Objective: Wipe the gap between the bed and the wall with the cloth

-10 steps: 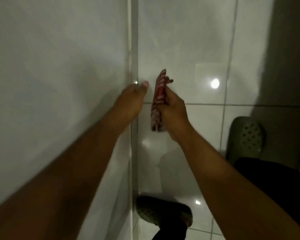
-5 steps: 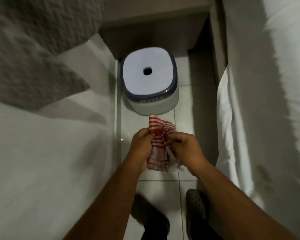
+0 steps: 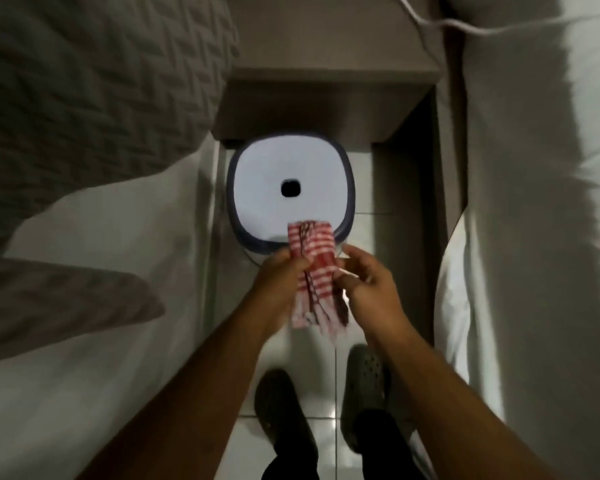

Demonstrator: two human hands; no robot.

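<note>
Bottom centre of the frame: two dark perforated clogs [image 3: 366,393] on pale floor tiles [image 3: 357,233]. Above them, at mid-frame: left hand [image 3: 279,282] clenched on the left edge of the red-and-white striped cloth [image 3: 314,268]; right hand [image 3: 369,285] pinching the right edge between thumb and fingers. Cloth bunched lengthwise, held off the floor, lower end hanging loose. Just beyond, partly overlapped by the cloth's upper end: white stool [image 3: 291,188] with dark rim and central hole. Left and right of frame: white bedding [image 3: 94,271]. Top right: white cable [image 3: 465,26].
</note>
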